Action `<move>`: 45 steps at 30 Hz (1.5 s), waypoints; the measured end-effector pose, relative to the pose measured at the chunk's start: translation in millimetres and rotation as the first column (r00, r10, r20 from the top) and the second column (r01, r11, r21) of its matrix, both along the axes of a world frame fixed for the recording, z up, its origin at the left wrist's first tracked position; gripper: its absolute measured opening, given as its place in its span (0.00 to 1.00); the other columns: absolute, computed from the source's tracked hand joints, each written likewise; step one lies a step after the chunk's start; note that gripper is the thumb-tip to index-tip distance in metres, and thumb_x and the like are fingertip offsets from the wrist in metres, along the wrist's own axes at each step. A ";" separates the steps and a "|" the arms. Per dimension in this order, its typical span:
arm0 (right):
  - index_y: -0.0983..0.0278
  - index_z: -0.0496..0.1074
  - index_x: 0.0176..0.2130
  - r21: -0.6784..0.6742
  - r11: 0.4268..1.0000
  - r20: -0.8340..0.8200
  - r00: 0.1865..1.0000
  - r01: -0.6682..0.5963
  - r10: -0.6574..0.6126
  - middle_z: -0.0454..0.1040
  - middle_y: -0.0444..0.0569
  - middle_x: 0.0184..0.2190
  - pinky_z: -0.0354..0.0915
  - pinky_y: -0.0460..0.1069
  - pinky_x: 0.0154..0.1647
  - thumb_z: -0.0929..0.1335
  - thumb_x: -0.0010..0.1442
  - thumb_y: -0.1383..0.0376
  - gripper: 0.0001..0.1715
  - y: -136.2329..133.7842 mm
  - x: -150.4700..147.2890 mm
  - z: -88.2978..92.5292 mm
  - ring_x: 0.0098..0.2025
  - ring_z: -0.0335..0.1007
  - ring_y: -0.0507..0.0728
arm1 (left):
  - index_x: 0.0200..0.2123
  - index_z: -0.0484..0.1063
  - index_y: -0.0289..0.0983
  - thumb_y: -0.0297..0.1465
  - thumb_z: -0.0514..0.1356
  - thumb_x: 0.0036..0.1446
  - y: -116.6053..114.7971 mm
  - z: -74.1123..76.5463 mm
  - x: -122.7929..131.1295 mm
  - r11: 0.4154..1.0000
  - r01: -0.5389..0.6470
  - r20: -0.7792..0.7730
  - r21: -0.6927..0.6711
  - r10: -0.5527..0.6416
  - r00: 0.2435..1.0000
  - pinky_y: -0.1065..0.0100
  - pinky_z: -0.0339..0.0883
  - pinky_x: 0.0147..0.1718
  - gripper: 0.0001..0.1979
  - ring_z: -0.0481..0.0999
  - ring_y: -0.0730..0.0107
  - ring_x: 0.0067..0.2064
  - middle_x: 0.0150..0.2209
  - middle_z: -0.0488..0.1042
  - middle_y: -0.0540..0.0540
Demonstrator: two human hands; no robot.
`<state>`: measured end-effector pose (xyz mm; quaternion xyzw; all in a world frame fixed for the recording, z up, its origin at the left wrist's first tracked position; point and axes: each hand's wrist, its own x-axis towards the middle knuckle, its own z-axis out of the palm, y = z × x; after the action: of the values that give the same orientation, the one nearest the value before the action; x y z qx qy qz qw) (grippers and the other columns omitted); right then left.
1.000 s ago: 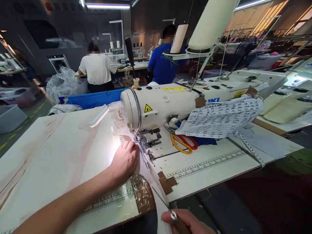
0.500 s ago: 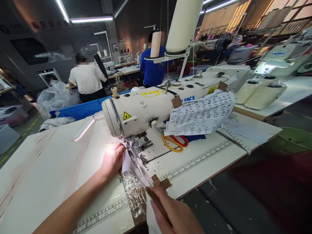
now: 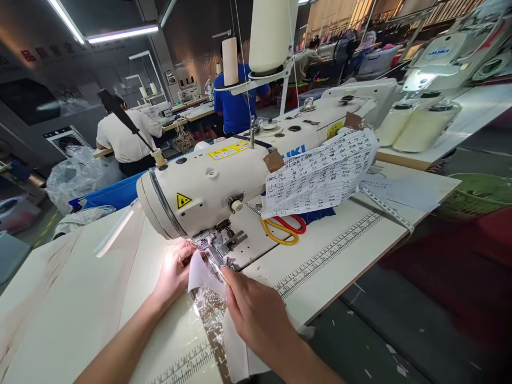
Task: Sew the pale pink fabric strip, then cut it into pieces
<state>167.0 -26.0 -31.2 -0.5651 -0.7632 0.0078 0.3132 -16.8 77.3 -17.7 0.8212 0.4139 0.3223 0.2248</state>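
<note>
A cream sewing machine (image 3: 224,178) stands on the white table (image 3: 340,256). Under its presser foot (image 3: 218,250) lies a strip of white fabric (image 3: 200,274) that runs down off the table's front edge. My left hand (image 3: 176,269) pinches the fabric just left of the foot, fingers closed on it. My right hand (image 3: 254,314) rests on the fabric in front of the foot, fingers together and pointing at the needle area; whether it still holds a tool is hidden.
Scissors (image 3: 282,230) with yellow and red handles lie under a printed sheet (image 3: 320,176) taped to the machine. A measuring tape (image 3: 386,208) lies to the right. Thread cones (image 3: 272,34) stand above. Two people sit at far machines, beyond a blue bin (image 3: 108,192).
My right hand came up from the table's front edge to the presser foot. My left hand shifted from flat on the fabric to pinching it. The view swung right.
</note>
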 end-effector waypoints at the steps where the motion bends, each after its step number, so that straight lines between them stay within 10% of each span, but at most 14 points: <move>1: 0.68 0.66 0.51 -0.002 1.000 0.003 1.000 0.005 -0.005 0.76 0.49 0.31 0.62 0.47 0.24 0.59 0.62 0.74 0.19 1.2 -0.4 -0.4 0.28 0.74 0.55 | 0.32 0.76 0.37 0.37 0.60 0.59 0.6 -0.5 -0.1 1.000 -0.002 -0.002 0.007 0.002 1.000 0.67 0.65 0.34 0.10 0.73 0.64 0.35 0.32 0.76 0.45; 33: 0.69 0.66 0.50 -0.034 0.999 0.071 0.997 0.023 -0.020 0.75 0.49 0.30 0.65 0.47 0.25 0.61 0.60 0.76 0.19 5.6 -3.9 1.2 0.29 0.73 0.56 | 0.26 0.67 0.39 0.37 0.56 0.61 2.6 -7.5 0.5 0.991 -0.089 -0.095 0.097 0.098 0.991 0.65 0.64 0.27 0.13 0.70 0.67 0.28 0.28 0.73 0.47; 45: 0.64 0.66 0.47 -0.090 0.995 -0.096 0.995 -0.034 0.025 0.76 0.47 0.29 0.65 0.46 0.25 0.58 0.63 0.74 0.16 -36.9 15.5 -2.3 0.27 0.74 0.56 | 0.38 0.73 0.37 0.29 0.48 0.66 -12.2 10.7 1.0 0.939 0.182 -0.356 0.291 -0.070 0.932 0.63 0.71 0.37 0.14 0.73 0.65 0.38 0.38 0.74 0.42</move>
<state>182.4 -62.9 -33.5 -0.5665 -0.7546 0.0741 0.3229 -15.8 65.0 -7.0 0.9150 0.3347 0.2227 0.0345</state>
